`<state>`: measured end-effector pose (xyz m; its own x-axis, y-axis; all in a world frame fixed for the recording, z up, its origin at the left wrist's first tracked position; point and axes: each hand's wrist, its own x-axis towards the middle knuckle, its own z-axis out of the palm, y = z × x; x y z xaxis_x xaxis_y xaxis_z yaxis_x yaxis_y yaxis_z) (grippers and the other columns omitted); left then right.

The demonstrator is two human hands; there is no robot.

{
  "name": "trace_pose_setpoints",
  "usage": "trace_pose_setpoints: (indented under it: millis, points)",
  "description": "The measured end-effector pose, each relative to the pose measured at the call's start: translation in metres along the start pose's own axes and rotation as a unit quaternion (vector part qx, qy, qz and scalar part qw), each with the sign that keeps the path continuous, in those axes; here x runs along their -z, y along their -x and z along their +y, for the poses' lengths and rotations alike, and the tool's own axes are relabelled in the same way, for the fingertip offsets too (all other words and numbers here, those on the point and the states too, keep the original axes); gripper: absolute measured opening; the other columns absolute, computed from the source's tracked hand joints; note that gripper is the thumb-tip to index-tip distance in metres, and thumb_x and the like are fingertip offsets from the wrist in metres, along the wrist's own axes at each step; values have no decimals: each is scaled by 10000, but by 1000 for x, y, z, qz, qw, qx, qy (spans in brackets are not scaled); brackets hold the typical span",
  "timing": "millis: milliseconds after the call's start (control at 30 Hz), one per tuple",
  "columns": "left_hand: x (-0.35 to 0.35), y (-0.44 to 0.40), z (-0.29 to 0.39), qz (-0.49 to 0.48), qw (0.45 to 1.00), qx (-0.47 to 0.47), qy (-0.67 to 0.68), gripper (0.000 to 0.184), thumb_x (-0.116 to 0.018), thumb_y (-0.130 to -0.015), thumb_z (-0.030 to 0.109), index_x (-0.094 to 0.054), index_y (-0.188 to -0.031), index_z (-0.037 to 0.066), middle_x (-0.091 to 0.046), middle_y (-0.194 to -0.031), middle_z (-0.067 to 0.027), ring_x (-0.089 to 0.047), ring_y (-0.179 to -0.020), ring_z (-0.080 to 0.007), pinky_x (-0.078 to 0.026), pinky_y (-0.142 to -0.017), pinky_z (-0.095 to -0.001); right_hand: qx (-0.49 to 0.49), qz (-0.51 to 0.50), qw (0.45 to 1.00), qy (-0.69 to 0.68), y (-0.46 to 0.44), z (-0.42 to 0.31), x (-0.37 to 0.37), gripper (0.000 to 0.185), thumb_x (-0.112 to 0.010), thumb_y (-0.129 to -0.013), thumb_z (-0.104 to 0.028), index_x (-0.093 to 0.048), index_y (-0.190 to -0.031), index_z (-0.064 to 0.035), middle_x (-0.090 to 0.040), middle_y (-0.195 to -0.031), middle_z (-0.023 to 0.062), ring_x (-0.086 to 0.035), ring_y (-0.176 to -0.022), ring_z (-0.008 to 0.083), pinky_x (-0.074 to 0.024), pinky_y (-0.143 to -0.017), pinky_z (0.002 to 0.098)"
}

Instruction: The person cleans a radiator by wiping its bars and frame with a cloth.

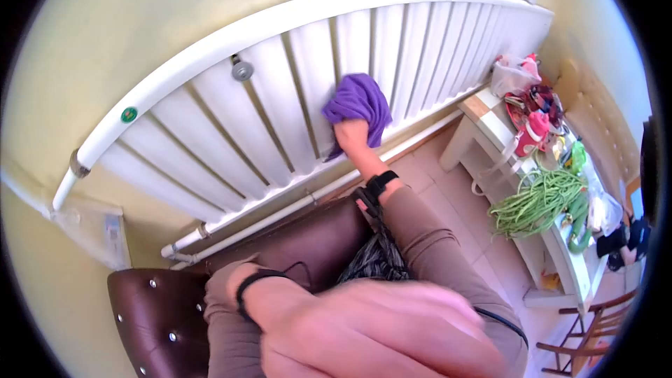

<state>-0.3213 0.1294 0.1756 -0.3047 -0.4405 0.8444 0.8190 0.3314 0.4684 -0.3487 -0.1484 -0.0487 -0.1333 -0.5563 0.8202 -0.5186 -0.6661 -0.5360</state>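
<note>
A purple cloth (pixel 360 101) is bunched against the white columns of the radiator (pixel 308 63). My right hand (pixel 352 134) grips it from below, the fingers mostly hidden in the folds. Close to the camera, my left hand (pixel 381 332) fills the lower middle with its back toward me. Its fingers are smeared by motion, and I see nothing held in it. Both wrists wear black bands.
Below is a brown tufted seat (pixel 150 315). White pipes (pixel 266 213) run under the radiator. To the right, a white table (pixel 500 133) bears green beans (pixel 539 199), bags and pink items. A wooden chair (pixel 595 329) stands at lower right.
</note>
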Motion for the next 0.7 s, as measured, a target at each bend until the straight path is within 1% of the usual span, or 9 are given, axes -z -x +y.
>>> trace_pose_setpoints:
  millis: [67, 133, 200, 300, 333, 433, 567, 633, 700]
  points:
    - [-56, -15, -9, 196, 970, -140, 17, 233, -450, -924, 174, -574, -1014, -2, -616, -691, -191, -603, -605, -264, -451, -456, -366, -35, -74, 996, 41, 16, 11, 5, 203, -533, -785, -152, -634, -932, -57, -613, -992, 172, -563, -953, 334, -421, -860, 406]
    - [-68, -20, -16, 227, 948, -201, 97, 237, -447, -924, 178, -576, -1002, -5, -609, -689, -215, -593, -613, -267, -451, -481, -350, -40, -82, 993, 72, 7, 8, 5, 190, -527, -803, -164, -630, -911, -47, -618, -968, 165, -569, -922, 336, -427, -839, 410]
    - [-75, -24, -17, 248, 917, -256, 179, 241, -443, -925, 181, -577, -989, -9, -602, -687, -238, -584, -621, -269, -452, -506, -335, 10, 5, 1000, 21, -15, 3, 1, 202, -521, -818, -187, -626, -902, -37, -621, -941, 161, -573, -892, 341, -432, -816, 416]
    - [-90, -27, 12, 396, 858, -177, 275, 239, -506, -898, 178, -550, -1013, -26, -609, -772, -207, -554, -628, -214, -438, -548, -277, 15, 11, 999, -42, -69, -27, 11, 191, -548, -826, -154, -600, -951, -19, -592, -993, 168, -541, -971, 329, -399, -889, 385]
    - [-60, -25, 8, 186, 930, -47, 312, 240, -545, -875, 168, -548, -1006, -33, -602, -818, -173, -547, -659, -188, -431, -571, -263, 23, 16, 999, -19, -86, -37, 12, 204, -538, -825, -182, -608, -926, -19, -604, -975, 172, -552, -936, 343, -410, -856, 403]
    - [-32, -11, -16, -54, 935, 46, 346, 217, -632, -820, 122, -564, -949, -38, -566, -890, -93, -533, -744, -128, -415, -600, -238, 60, 16, 998, 27, -106, -46, 18, 252, -555, -808, -220, -619, -953, -24, -615, -1009, 167, -561, -956, 347, -409, -871, 411]
    - [-31, -8, -22, -48, 924, -55, 375, 177, -656, -812, 100, -573, -892, -35, -557, -843, -78, -534, -734, -124, -410, -603, -228, 85, -24, 995, -46, -89, -34, 36, 265, -646, -743, -176, -648, -973, -45, -629, -1031, 131, -571, -1007, 297, -391, -932, 374]
    - [-30, -10, -14, -65, 920, 48, 384, 209, -667, -805, 107, -562, -923, -29, -565, -857, -72, -542, -750, -121, -416, -613, -235, -1, -6, 983, -186, -96, -50, 47, 210, -659, -714, -93, -651, -916, -36, -640, -954, 116, -594, -926, 265, -431, -866, 343]
    - [-42, -15, -15, -44, 899, 91, 426, 246, -678, -798, 117, -549, -957, -18, -574, -876, -65, -550, -763, -117, -418, -622, -237, 102, 20, 975, -197, -119, -97, 58, 173, -671, -685, -28, -645, -856, -25, -634, -892, 108, -600, -851, 246, -455, -798, 314]
